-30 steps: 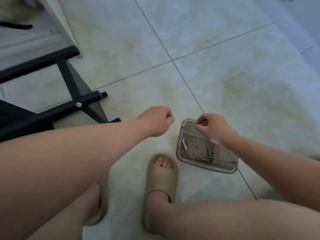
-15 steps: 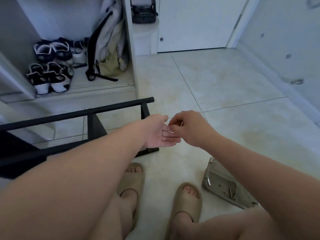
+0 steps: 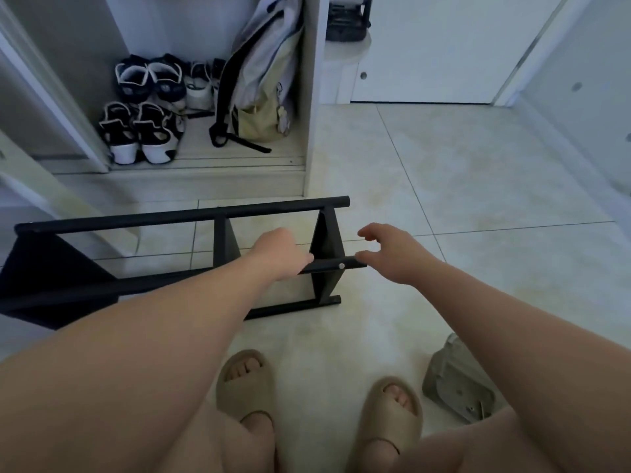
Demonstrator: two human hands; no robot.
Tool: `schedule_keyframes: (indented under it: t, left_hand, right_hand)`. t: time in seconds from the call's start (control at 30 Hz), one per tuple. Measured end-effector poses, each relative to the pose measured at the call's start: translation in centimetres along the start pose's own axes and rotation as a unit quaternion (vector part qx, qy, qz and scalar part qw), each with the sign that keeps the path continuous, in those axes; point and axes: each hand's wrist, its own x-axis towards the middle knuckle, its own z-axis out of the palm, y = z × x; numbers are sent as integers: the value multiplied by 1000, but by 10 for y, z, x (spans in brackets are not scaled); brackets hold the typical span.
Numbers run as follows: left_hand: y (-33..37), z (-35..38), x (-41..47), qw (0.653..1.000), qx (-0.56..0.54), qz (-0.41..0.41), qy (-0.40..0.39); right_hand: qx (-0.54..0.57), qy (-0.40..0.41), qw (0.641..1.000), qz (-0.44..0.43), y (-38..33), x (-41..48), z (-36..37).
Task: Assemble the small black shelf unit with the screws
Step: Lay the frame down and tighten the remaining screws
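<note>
The black shelf unit (image 3: 218, 213) lies on its side on the tiled floor in front of me. Its near bar carries a silver screw head (image 3: 341, 266) close to the right end. My left hand (image 3: 278, 252) is curled with its fingers against that bar, just left of the screw; its palm is hidden. My right hand (image 3: 389, 254) hovers at the bar's right tip with fingers apart, a fingertip touching the end. A clear plastic tray (image 3: 444, 373) with a few loose screws (image 3: 473, 409) sits at the lower right, partly hidden by my right arm.
An open closet behind the shelf holds several shoes (image 3: 143, 131) and a hanging backpack (image 3: 263, 80). A white door (image 3: 426, 63) is at the back right. My feet in beige slides (image 3: 246, 380) stand just below the shelf, next to the tray.
The view has lifted from the tray to the shelf. My right hand took a screw from the tray and brought it to my left palm; both hands have since reached forward to the near bar.
</note>
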Motion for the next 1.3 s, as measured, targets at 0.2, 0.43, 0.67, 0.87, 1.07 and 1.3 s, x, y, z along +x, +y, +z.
schedule_keyframes:
  t: [0.2,0.43,0.67,0.87,1.07,1.3]
  left_hand:
    - [-21,0,21,981,170,60,-64]
    - [-14,5,14,968,229,43,-96]
    - [-8,13,-41,920,345,72,-169]
    - [-19,47,-86,917,340,103,-183]
    - [-33,81,-116,935,274,145,-169]
    - [-44,108,-150,934,261,159,-183]
  right_hand:
    - [-118,-111,987,1,2,30,30]
    - [-96,-70,993,-5,9,20,57]
    - [-62,-103,993,11,12,-32,76]
    - [0,-58,998,34,37,-106,104]
    - [-21,-62,996,64,62,-160,106]
    - [27,-41,997,59,77,-216,126]
